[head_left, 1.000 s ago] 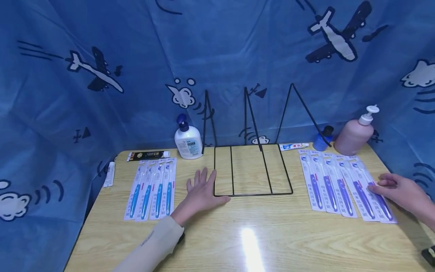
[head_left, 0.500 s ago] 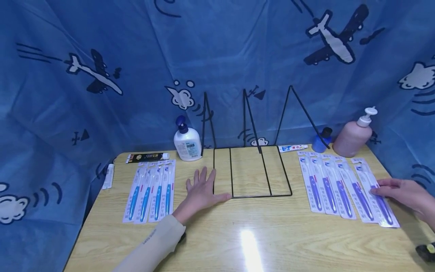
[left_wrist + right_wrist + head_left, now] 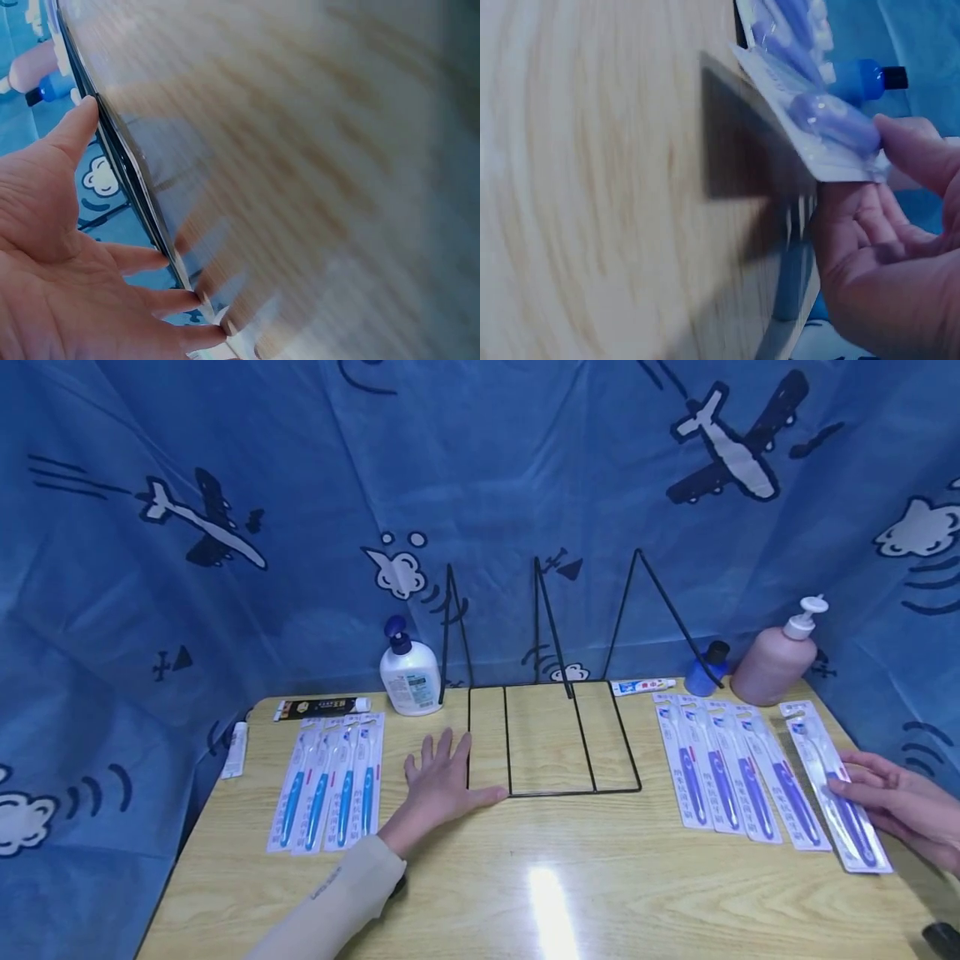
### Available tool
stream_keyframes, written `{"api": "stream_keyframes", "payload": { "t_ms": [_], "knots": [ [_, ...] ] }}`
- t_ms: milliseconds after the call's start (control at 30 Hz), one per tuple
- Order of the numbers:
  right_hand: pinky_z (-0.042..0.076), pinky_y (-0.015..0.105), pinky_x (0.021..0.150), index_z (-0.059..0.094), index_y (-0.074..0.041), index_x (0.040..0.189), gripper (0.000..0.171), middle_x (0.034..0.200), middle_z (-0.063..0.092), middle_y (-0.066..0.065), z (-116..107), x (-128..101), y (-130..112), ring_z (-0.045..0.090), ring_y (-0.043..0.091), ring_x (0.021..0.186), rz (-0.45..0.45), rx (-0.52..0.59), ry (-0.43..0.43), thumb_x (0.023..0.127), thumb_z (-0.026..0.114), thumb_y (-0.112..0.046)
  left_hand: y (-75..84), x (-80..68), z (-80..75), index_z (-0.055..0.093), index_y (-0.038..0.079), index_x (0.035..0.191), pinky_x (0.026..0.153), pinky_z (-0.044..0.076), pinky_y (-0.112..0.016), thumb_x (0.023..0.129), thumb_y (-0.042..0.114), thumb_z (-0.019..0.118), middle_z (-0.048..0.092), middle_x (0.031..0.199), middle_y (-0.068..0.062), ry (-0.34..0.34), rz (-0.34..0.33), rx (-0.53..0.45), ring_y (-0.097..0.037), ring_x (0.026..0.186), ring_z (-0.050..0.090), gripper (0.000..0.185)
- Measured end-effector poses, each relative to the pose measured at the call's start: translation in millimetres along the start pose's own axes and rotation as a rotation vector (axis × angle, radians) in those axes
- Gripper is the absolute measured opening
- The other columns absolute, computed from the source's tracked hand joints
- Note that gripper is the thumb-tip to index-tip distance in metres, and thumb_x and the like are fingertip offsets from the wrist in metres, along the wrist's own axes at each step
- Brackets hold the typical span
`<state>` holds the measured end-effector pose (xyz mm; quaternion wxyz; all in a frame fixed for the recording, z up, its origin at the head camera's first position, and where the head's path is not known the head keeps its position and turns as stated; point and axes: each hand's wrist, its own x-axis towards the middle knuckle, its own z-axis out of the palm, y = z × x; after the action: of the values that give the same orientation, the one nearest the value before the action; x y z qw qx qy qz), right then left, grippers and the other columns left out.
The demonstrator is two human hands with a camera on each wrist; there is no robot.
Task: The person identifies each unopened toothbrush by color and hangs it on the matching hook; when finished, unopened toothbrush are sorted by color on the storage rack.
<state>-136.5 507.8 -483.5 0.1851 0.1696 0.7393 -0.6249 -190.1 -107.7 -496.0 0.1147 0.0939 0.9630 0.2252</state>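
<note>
My right hand [image 3: 903,802] pinches a packaged purple toothbrush [image 3: 836,789] by its right edge, thumb on top and fingers beneath. In the right wrist view the toothbrush pack [image 3: 832,139] is raised off the table, with a shadow below it. Several more purple toothbrush packs [image 3: 738,768] lie in a row to its left. My left hand [image 3: 442,785] rests with spread fingers at the left front corner of a black wire rack [image 3: 573,793]. In the left wrist view the thumb [image 3: 81,124] touches the rack's wire.
Several blue toothbrush packs [image 3: 330,785] lie at left, near a black toothpaste tube [image 3: 322,707] and a small white tube [image 3: 236,750]. At the back stand a white pump bottle [image 3: 412,681], a blue bottle [image 3: 705,672] and a pink pump bottle [image 3: 772,664]. Another toothpaste tube [image 3: 643,686] lies behind the rack.
My right hand has taken hold of the rightmost purple toothbrush pack, drawn it right, away from the others, and lifted it. The left hand has stayed at the rack.
</note>
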Motion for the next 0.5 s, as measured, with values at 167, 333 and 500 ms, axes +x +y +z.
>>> {"api": "stream_keyframes", "payload": {
  "t_ms": [167,333,500],
  "knots": [
    [0.056,0.023,0.077,0.038,-0.049,0.139,0.047,0.105,0.062,-0.033,17.9,-6.6,-0.8,0.063,-0.005,0.093,-0.141,-0.023,0.018,0.113,0.064,-0.020,0.4,-0.4,-0.6,0.033,0.007,0.172,0.121,0.008,-0.080,0.090,0.070,0.078,0.015,0.178,-0.027,0.012,-0.009,0.009,-0.055,0.162,0.006,0.113],
    [0.052,0.017,0.073,0.049,-0.041,0.140,0.045,0.111,0.068,-0.023,43.8,-15.0,-3.7,0.063,-0.002,0.094,-0.347,0.100,0.045,0.113,0.060,-0.007,0.7,-0.3,0.2,0.034,0.007,0.171,0.120,0.010,-0.081,0.090,0.070,0.079,0.017,0.178,-0.027,0.017,-0.008,0.021,-0.055,0.161,0.007,0.113],
    [0.053,0.017,0.073,0.051,-0.037,0.143,0.046,0.116,0.069,-0.020,73.5,-22.5,-18.7,0.064,-0.002,0.097,-0.476,0.090,0.069,0.112,0.062,-0.005,2.0,-1.2,-0.6,0.034,0.007,0.171,0.119,0.011,-0.082,0.090,0.070,0.079,0.017,0.177,-0.027,0.024,-0.005,0.018,-0.055,0.161,0.008,0.112]
  ]
}}
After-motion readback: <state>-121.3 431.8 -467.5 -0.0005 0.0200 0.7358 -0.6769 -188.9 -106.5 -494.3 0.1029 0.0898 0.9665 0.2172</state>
